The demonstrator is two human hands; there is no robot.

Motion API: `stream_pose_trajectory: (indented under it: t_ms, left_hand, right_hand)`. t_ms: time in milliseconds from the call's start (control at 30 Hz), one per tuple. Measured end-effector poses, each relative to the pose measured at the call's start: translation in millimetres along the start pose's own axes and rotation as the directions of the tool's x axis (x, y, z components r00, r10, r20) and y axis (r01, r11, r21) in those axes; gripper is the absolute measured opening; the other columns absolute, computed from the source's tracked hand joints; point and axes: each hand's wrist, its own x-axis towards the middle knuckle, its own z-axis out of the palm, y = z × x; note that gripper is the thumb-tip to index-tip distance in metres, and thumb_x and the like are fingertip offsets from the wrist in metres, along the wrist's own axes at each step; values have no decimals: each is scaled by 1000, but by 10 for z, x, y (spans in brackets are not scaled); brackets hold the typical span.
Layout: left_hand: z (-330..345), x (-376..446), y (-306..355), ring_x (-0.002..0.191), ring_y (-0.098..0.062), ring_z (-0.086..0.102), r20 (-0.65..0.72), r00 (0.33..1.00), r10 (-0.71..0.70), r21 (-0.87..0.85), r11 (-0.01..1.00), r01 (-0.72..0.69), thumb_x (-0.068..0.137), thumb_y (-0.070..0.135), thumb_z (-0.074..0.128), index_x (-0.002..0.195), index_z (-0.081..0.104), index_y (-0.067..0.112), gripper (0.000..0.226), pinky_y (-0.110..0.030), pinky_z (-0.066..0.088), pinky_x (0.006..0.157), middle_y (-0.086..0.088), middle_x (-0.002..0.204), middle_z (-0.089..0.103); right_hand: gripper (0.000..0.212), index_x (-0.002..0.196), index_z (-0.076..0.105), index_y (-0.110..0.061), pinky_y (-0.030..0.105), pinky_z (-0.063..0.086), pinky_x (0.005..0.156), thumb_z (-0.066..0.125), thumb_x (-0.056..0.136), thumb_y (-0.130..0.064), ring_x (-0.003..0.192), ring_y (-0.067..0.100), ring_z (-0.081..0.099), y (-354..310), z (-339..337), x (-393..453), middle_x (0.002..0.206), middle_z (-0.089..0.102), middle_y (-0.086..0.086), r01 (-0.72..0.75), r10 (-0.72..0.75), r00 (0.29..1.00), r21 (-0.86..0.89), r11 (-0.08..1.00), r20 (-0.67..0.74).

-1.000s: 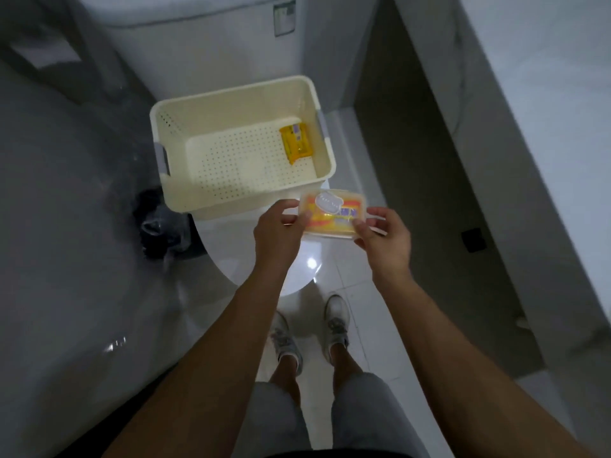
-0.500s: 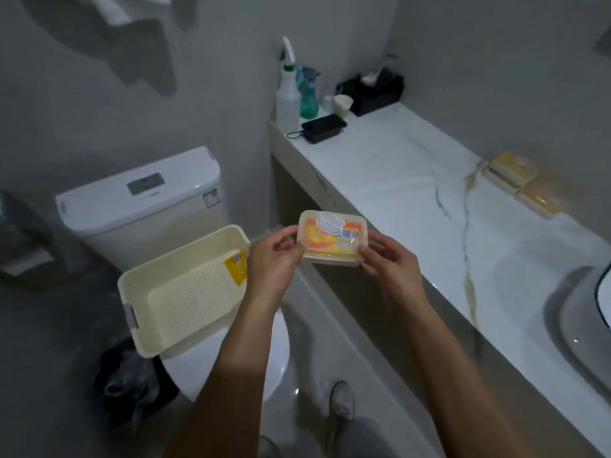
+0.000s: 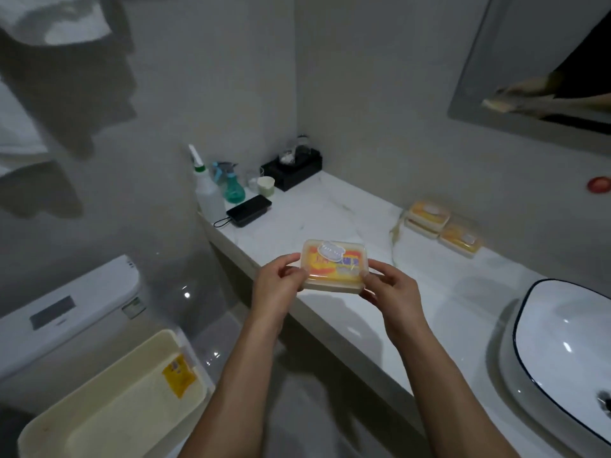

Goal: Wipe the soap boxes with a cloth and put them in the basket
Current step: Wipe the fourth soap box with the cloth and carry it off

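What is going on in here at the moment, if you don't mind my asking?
A person holds a soap box over the counter edge, left hand and right hand each pinching an end. More soap boxes sit stacked by the wall. The cream basket waits on the toilet with a yellow item inside. No cloth is visible.

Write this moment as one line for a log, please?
left hand: grips soap box | right hand: grips same box | basket: lower left | counter: more soap boxes
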Motion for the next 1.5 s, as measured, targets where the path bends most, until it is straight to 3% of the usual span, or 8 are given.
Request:
stream_pose_trajectory:
  t_ms: [167,433,667,967,1067,1167,1400,1500]
  left_hand:
    - [814,319,223,82,-12,71,35,999,-5,20,1000,4,78,27,70,101,70,30,24,-35,59,83,4,92,74]
    - [1981,748,396,91,-17,70,167,986,25,40,999,-32,67,35,66,101,76,22,38,-44,58,89,5,93,75]
    - [2794,1213,320,100,-13,68,353,934,49,107,990,-93,78,33,74,103,76,24,26,-42,55,93,8,101,73]
    - [3601,1910,60,78,8,63,474,877,80,185,965,-189,85,24,77,104,76,16,21,0,41,66,14,88,71]
    - [3825,2063,-31,84,-6,67,472,879,64,184,968,-169,86,17,76,110,74,9,26,-4,43,69,-1,99,75]
    - [4060,2206,-105,85,-12,68,453,891,12,196,974,-113,85,17,76,111,74,10,27,-14,46,71,0,95,74]
    - [4548,2439,-286,78,-15,67,302,938,-169,198,974,112,77,17,82,77,72,22,11,-25,50,79,6,75,71]
    - [4723,2516,-371,76,-16,66,235,950,-207,167,971,170,76,12,83,81,74,14,10,-20,44,73,-3,80,74]
  right_hand:
    - [29,119,69,-8,46,58,91,69,90,-11,93,27,73,-150,-578,533,102,75,12,16,-12,994,35,999,-106]
    - [38,125,65,-4,44,56,94,72,87,-6,100,29,71,-300,-1363,1012,106,74,15,45,-23,962,74,996,-271]
    - [41,126,66,-3,44,55,96,74,85,-3,100,26,70,-167,-1813,1508,109,73,16,32,13,891,90,995,-454]
    - [28,114,73,-5,41,56,94,68,87,1,100,27,70,37,-2068,2108,105,76,9,-21,96,750,121,992,-654]
    - [28,114,72,-4,39,55,93,68,87,1,98,23,70,141,-2141,2331,106,75,11,-34,143,703,167,985,-697]
    - [26,112,73,-4,38,56,89,71,86,0,89,19,70,252,-2235,2569,99,76,9,-56,191,666,207,977,-721]
    - [23,102,74,-8,45,56,96,75,81,0,102,31,71,511,-2523,3132,102,75,15,-112,256,635,241,964,-729]
    - [26,106,72,-4,47,53,100,75,82,2,105,33,69,597,-2631,3328,107,73,19,-117,289,633,281,953,-718]
